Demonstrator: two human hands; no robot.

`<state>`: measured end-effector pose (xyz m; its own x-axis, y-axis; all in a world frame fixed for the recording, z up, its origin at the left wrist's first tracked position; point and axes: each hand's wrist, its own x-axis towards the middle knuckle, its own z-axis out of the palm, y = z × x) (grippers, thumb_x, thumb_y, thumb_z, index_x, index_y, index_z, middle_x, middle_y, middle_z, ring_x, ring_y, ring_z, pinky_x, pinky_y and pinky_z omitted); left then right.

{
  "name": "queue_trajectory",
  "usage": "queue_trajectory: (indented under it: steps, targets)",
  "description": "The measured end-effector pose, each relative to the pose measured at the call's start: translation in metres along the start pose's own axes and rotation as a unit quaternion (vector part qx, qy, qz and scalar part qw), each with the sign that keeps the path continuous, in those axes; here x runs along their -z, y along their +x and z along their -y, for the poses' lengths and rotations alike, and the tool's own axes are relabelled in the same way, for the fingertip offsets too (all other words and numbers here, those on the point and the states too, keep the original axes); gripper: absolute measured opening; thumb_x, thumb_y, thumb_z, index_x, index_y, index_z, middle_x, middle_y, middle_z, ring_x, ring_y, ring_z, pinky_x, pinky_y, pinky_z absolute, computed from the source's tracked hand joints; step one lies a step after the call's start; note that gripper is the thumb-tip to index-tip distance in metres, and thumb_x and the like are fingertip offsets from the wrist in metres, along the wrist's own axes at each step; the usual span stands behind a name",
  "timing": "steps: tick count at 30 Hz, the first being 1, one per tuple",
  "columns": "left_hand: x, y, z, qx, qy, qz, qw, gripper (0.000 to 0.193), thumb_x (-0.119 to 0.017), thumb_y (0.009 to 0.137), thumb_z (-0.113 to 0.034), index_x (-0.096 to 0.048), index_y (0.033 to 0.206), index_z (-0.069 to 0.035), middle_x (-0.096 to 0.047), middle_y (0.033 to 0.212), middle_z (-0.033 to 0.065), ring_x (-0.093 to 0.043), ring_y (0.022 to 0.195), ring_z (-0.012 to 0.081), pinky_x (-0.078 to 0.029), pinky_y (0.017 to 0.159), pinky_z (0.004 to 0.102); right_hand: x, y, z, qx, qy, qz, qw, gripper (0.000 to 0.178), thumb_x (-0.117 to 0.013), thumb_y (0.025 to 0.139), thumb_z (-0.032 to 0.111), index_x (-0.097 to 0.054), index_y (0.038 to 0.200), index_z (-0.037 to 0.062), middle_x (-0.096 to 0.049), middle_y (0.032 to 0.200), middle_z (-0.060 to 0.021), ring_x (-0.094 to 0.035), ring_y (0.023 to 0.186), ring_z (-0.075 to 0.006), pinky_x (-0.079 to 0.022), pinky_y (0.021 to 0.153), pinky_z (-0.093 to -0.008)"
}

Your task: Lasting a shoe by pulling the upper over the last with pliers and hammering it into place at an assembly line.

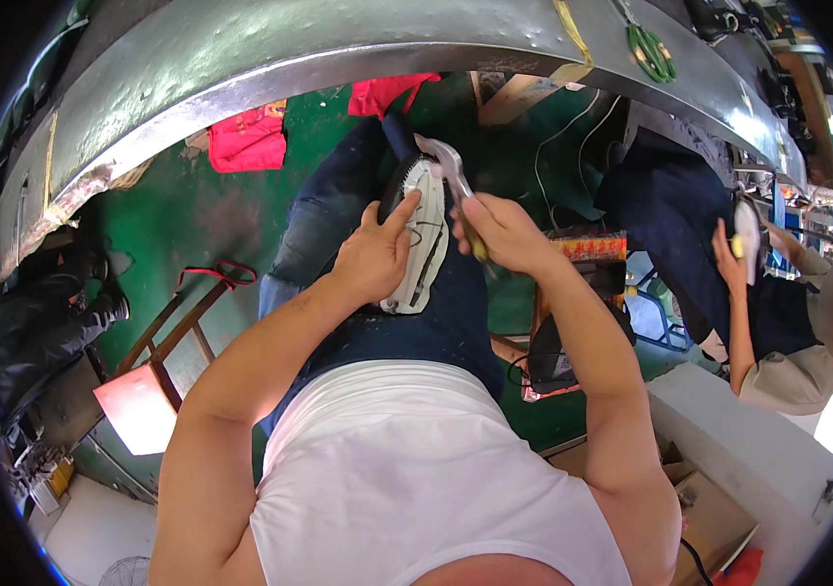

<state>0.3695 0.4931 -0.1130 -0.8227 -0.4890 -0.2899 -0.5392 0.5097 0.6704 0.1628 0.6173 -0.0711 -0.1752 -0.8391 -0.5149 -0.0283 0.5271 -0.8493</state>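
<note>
Head view, near first: white shirt (416, 469) fills the bottom edge, both forearms rising from it. Left hand (374, 256) is wrapped on the shoe (418, 239), forefinger laid along its white sole; shoe rests sole-up on the jeans (338, 220), over the lap. Right hand (498, 232) is closed round the pliers (448, 166), whose metal head sits at the shoe's toe end, touching or just off it, can't tell. Left of the legs: open green floor (192, 210), wooden stool (167, 347) near the knee. Right side tighter: a co-worker (778, 322) sits close, holding another shoe. Farther: red cloths (249, 140) on the floor, then the curved metal bench edge (338, 49) closing off the top.
</note>
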Motion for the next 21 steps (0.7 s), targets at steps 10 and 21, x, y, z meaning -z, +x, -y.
queue_trajectory:
  steps: [10, 21]
  targets:
    - [0.005, -0.004, 0.006, -0.013, 0.013, 0.036, 0.999, 0.057, -0.043, 0.105, -0.031, -0.027, 0.160, -0.032, -0.035, 0.148, 0.0428, -0.061, 0.113, 0.0560, -0.050, 0.099, 0.0544, -0.007, 0.030, 0.026, -0.047, -0.198, 0.034, 0.978, 0.058, -0.045, 0.106, 0.042, -0.063, 0.079, -0.0061, -0.066, 0.066, -0.0159, -0.069, 0.062, -0.0274, -0.055, 0.065, -0.0411]
    - [-0.019, -0.004, 0.015, 0.061, -0.112, -0.022, 0.992, 0.089, -0.054, 0.102, -0.034, 0.002, 0.159, 0.006, -0.028, 0.158, 0.0338, -0.042, 0.140, 0.0488, -0.040, 0.114, 0.0451, -0.043, -0.005, 0.001, 0.065, -0.380, -0.045, 0.922, 0.046, -0.049, 0.105, 0.040, -0.063, 0.099, -0.0039, -0.069, 0.092, -0.0280, -0.067, 0.089, -0.0469, -0.052, 0.080, -0.0549]
